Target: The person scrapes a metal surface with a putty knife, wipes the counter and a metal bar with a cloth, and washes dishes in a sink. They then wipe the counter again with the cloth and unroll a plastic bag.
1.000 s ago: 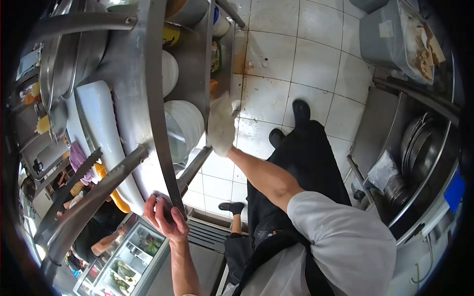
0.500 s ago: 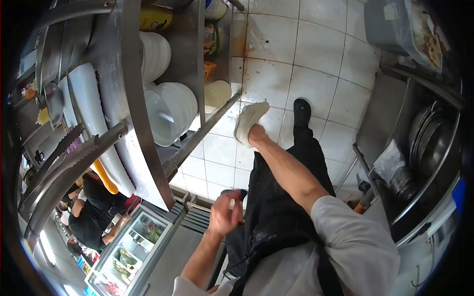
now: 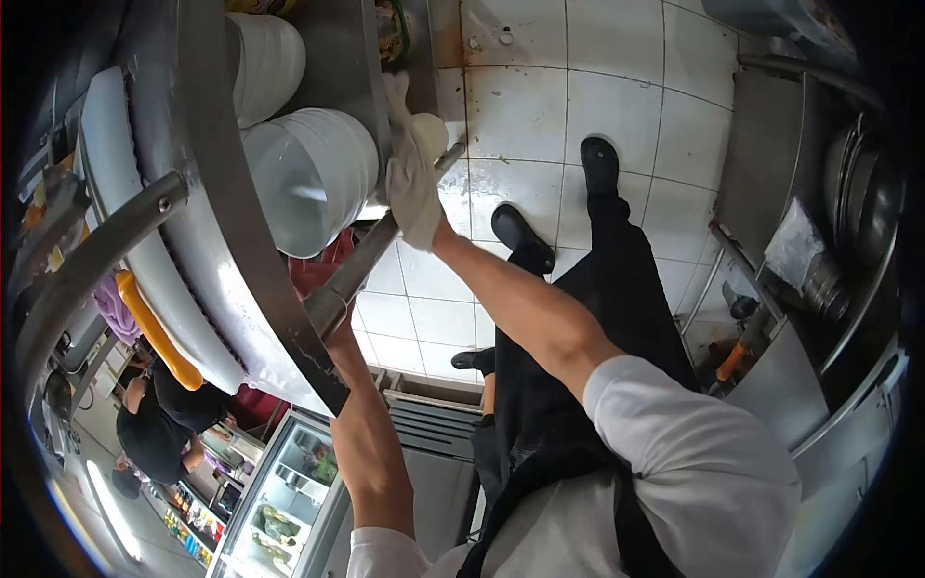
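Observation:
Beside the metal shelf, my right hand [image 3: 414, 188] is wrapped in a whitish glove or cloth, which hides its fingers. It is close to the shelf's rail, right of the stacked white bowls [image 3: 313, 178]. My left hand [image 3: 340, 335] reaches in at the shelf's lower corner. The metal edge covers most of it, and its fingers are hidden. Just above it, a red cloth-like item [image 3: 321, 268] shows below the bowls; whether the hand holds it is unclear.
Another bowl stack [image 3: 270, 67] stands farther along the shelf. Metal pans [image 3: 862, 197] and a rack are at the right. A glass-topped cold case [image 3: 289, 496] is at lower left, with a person in black [image 3: 154, 424] beyond. Dark shoes stand on white tiles.
My right hand has moved left, from over the floor to the shelf. My left hand has moved up and left behind the shelf edge. The red item now shows below the bowls.

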The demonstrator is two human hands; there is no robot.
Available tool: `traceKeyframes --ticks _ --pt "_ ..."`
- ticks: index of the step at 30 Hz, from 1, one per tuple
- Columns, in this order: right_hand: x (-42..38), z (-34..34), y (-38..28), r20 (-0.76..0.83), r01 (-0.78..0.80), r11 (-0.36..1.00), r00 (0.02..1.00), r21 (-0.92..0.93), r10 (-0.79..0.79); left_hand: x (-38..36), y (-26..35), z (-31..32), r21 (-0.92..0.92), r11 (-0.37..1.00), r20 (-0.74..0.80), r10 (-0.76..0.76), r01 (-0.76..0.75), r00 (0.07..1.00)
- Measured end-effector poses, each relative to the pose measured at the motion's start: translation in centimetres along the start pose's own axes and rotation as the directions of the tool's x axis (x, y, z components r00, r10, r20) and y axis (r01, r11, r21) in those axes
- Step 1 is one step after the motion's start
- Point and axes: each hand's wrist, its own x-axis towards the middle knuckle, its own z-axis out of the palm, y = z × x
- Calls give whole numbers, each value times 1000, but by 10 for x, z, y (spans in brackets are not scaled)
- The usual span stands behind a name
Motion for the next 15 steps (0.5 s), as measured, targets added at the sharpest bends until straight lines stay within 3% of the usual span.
traceKeyframes --ticks 1,2,3,5,6,8,10,13,14,15 --pt "-5 -12 -10 135 -220 933 973 284 188 -1 1 3 -2 1000 -1 9 -9 1000" --pt "-2 -34 -15 314 -432 745 898 508 307 -3 1 3 -3 1000 -6 17 -17 1000" --pt "-9 -51 -24 515 -625 458 780 632 355 -4 2 5 -2 1000 -11 19 -19 1000" --pt "-45 -66 -46 350 -457 566 890 686 293 -9 2 6 -4 1000 -27 22 -23 999" --pt "-60 -83 -65 369 -451 607 891 655 264 -13 2 6 -5 1000 -35 29 -29 999" --pt "-63 -115 -99 279 -283 784 949 552 146 -24 0 2 -14 1000 -53 27 -28 998" --pt "-62 -130 -122 260 -254 781 958 570 122 -39 1 1 4 1000 -82 29 -29 996" --pt "-55 -134 -138 340 -410 559 912 721 231 -62 9 0 29 997 -129 68 -65 989" --pt "-51 -135 -141 406 -495 389 866 777 291 -71 12 0 50 996 -142 78 -72 987" --pt "-46 -135 -144 509 -576 128 789 807 345 -78 14 1 68 994 -162 91 -81 983"
